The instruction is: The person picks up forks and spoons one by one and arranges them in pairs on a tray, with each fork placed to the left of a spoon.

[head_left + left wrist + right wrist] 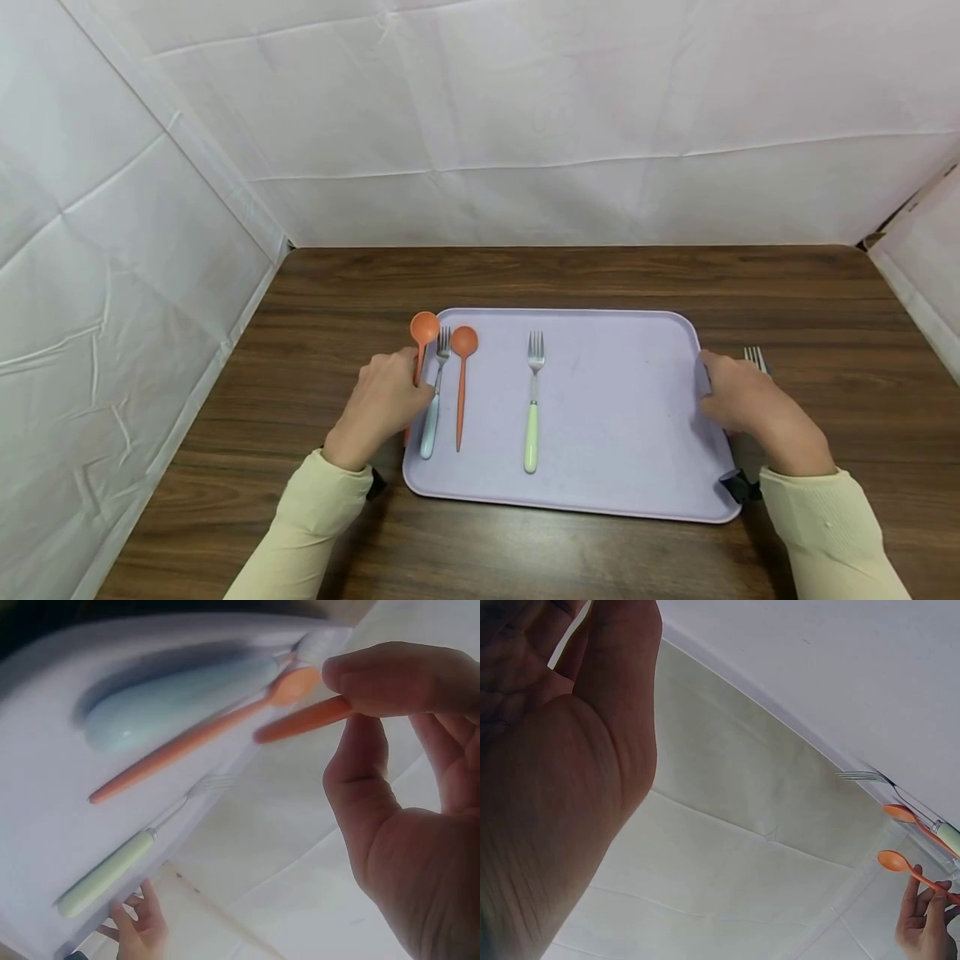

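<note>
My left hand (pixel 392 390) pinches an orange spoon (pixel 424 327) between thumb and fingers, at the left side of a lilac tray (pixel 600 492). In the left wrist view, the end of the spoon's handle (pixel 304 722) sticks out from the fingertips. Next to it on the tray lie a fork with a pale blue handle (pixel 430 429), another orange spoon (pixel 464 340) and a fork with a light green handle (pixel 532 437). My right hand (pixel 746 400) is at the tray's right rim, its fingers loosely bent. Just beyond it show a fork's tines (pixel 755 358); the handle is hidden behind the hand.
The tray sits on a dark wood table (pixel 570 275). White sheeting (pixel 525 100) hangs behind the table, with more white sheeting (pixel 112 275) along its left side and at the right.
</note>
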`<state>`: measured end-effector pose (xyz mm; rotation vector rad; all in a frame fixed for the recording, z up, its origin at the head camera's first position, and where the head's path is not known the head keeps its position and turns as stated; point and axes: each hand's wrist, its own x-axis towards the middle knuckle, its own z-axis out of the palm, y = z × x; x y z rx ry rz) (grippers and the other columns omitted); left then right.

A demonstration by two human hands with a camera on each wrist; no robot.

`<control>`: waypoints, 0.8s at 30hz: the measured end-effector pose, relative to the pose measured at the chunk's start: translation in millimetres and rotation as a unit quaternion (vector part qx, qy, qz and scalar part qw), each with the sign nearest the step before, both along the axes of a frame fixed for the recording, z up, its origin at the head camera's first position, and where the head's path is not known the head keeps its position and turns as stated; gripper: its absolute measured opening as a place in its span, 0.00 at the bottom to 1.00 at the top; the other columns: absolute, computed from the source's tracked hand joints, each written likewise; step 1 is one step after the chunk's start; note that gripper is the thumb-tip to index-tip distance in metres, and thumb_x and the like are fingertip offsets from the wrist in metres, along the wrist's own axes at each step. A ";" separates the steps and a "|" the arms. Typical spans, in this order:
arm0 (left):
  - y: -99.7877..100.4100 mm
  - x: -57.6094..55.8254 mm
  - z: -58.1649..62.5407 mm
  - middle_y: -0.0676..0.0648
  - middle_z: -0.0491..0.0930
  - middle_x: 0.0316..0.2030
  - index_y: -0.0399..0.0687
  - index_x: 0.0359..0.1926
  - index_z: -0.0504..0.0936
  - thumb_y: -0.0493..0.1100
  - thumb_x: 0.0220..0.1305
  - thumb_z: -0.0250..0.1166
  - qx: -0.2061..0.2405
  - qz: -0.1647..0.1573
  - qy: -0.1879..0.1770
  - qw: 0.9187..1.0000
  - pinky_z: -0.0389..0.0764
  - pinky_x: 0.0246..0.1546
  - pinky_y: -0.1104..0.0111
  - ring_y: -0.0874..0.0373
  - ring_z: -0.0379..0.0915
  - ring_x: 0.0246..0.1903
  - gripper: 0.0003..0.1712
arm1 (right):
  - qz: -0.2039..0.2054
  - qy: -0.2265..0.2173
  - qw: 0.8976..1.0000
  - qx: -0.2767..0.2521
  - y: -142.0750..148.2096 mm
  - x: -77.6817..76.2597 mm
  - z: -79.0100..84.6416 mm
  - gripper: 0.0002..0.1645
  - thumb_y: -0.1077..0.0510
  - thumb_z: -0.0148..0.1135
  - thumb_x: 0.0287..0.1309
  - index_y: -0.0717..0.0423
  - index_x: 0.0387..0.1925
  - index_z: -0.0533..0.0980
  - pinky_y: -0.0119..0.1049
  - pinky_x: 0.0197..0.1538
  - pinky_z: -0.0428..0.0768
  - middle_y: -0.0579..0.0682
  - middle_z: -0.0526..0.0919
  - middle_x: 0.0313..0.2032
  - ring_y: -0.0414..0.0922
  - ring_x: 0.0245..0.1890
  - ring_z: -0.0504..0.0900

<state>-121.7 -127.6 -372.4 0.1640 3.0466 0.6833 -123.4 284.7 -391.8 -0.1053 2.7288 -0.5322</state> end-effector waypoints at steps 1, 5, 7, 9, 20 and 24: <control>0.7 0.0 0.3 0.49 0.67 0.15 0.42 0.27 0.74 0.35 0.44 0.60 0.001 -0.002 0.000 1.000 0.68 0.13 0.67 0.58 0.67 0.14 0.05 | 0.001 -0.001 1.000 0.000 0.4 0.0 -0.3 0.40 0.70 0.51 0.47 0.83 0.61 0.50 0.37 0.19 0.73 0.81 0.69 0.44 0.45 0.16 0.76; 3.4 0.3 1.3 0.49 0.68 0.15 0.42 0.29 0.75 0.35 0.44 0.60 0.003 -0.011 0.006 1.000 0.68 0.13 0.67 0.58 0.67 0.14 0.07 | -0.002 -0.002 1.000 -0.005 -0.3 0.7 -0.3 0.40 0.70 0.51 0.47 0.83 0.61 0.50 0.37 0.18 0.74 0.81 0.69 0.43 0.43 0.14 0.76; 5.5 0.8 2.1 0.49 0.67 0.15 0.41 0.30 0.75 0.34 0.44 0.60 0.007 -0.013 0.003 1.000 0.68 0.13 0.67 0.58 0.66 0.14 0.08 | -0.001 0.001 1.000 -0.005 0.2 1.0 -0.4 0.40 0.70 0.51 0.46 0.83 0.61 0.50 0.37 0.18 0.74 0.81 0.69 0.42 0.43 0.14 0.76; 7.9 1.6 3.1 0.49 0.67 0.14 0.41 0.31 0.75 0.34 0.44 0.59 0.009 -0.015 0.000 1.000 0.67 0.13 0.67 0.58 0.66 0.13 0.09 | -0.003 0.003 1.000 -0.006 -0.5 0.8 -0.1 0.40 0.70 0.51 0.46 0.83 0.61 0.49 0.37 0.19 0.74 0.82 0.69 0.43 0.43 0.13 0.76; 18.5 1.9 6.9 0.50 0.64 0.13 0.40 0.36 0.75 0.34 0.42 0.58 0.000 -0.025 0.007 1.000 0.65 0.11 0.67 0.57 0.63 0.12 0.15 | 0.003 0.007 1.000 0.003 0.1 0.4 0.1 0.40 0.70 0.53 0.45 0.83 0.60 0.51 0.38 0.19 0.73 0.80 0.69 0.43 0.47 0.18 0.77; 22.6 1.6 8.4 0.51 0.63 0.12 0.41 0.34 0.75 0.34 0.41 0.58 -0.015 -0.041 0.019 0.999 0.64 0.13 0.66 0.56 0.62 0.14 0.13 | -0.006 -0.002 1.000 -0.004 -1.7 1.1 0.0 0.41 0.70 0.52 0.47 0.82 0.61 0.50 0.37 0.19 0.74 0.82 0.67 0.44 0.44 0.15 0.76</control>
